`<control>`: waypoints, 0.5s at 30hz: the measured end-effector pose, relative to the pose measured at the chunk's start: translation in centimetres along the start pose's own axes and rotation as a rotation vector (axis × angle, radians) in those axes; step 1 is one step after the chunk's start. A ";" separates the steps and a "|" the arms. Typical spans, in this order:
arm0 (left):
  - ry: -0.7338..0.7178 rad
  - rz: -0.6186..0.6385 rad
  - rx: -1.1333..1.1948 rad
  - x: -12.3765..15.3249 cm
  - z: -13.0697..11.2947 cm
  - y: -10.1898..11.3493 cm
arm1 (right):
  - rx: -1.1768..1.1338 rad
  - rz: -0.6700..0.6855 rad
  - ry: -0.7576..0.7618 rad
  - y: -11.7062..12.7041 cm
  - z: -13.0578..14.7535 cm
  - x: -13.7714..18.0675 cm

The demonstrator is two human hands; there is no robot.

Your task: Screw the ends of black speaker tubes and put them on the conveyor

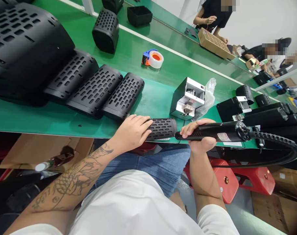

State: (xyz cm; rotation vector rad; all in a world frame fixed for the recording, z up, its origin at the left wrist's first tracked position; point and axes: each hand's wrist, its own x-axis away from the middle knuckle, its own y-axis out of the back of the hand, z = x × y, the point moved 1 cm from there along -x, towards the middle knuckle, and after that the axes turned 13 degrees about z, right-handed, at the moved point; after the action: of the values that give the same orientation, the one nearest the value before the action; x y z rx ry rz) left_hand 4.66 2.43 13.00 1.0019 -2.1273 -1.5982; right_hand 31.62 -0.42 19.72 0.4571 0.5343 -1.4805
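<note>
Left hand [136,133] held perforated black housing [163,128] at near edge of green bench [154,94]; right hand [199,138] wrapped round black power driver [218,131], nose at housing's end; step looked under way, completion unclear; three similar housings [96,91] lay alongside, finished or waiting, could not tell.

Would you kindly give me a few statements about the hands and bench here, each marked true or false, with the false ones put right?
1. The left hand rests on a slotted black housing. True.
2. The right hand grips a black corded tool. True.
3. The tool points away from the housing. False: it points toward one end of it.
4. A tape dispenser is on the green worktop. True.
5. The tape dispenser lies between the hands. False: it lies farther back than both.
</note>
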 end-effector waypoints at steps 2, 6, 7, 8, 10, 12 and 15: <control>-0.005 -0.002 0.002 0.0 0.0 0.0 | -0.002 0.008 0.001 -0.1 0.0 -0.1; -0.019 -0.010 0.003 0.0 0.1 0.0 | -0.036 -0.006 -0.047 -0.5 -0.8 -0.2; -0.019 -0.010 0.001 0.0 0.1 0.0 | -0.048 0.010 -0.076 -0.7 -1.2 -0.2; -0.017 -0.010 -0.003 -0.1 0.2 0.0 | -0.061 0.042 -0.107 -0.9 -1.6 -0.1; -0.005 0.004 -0.015 0.0 0.3 0.0 | -0.088 0.137 -0.132 -0.9 -1.7 0.3; -0.005 0.023 -0.030 0.1 0.3 0.1 | -0.106 0.188 -0.085 -0.1 -0.6 0.9; 0.000 -0.005 -0.042 0.5 -0.4 0.1 | -0.071 0.121 -0.021 2.6 3.8 1.8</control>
State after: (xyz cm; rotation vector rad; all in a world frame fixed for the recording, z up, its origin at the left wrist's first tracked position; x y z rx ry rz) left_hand 4.53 1.87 13.14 0.9943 -2.0837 -1.6381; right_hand 34.46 -4.02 21.56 0.4110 0.5319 -1.3455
